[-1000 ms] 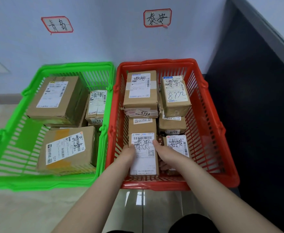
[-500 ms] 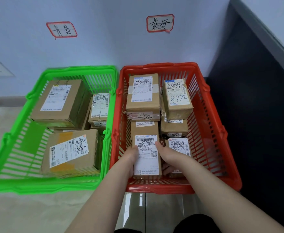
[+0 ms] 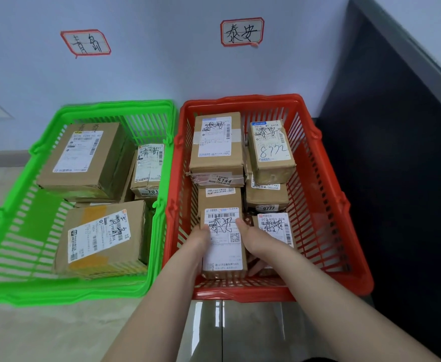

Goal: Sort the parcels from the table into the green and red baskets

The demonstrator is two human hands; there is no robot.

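mid-sort, I reckon | left hand (image 3: pixel 198 241) + right hand (image 3: pixel 256 239), fingers curled round one parcel (image 3: pixel 224 246), low in the red basket (image 3: pixel 243 293) near its front | green basket (image 3: pixel 65 290) has several too | surface out of view, so leftovers unknown

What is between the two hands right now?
Head view: a brown labelled parcel lies between the left hand and right hand, held at its sides inside the red basket.

A slatted green basket (image 3: pixel 44 150) and a slatted red basket (image 3: pixel 316 137) are seen filled with brown parcels (image 3: pixel 216 147) bearing white labels with black barcodes and handwriting.
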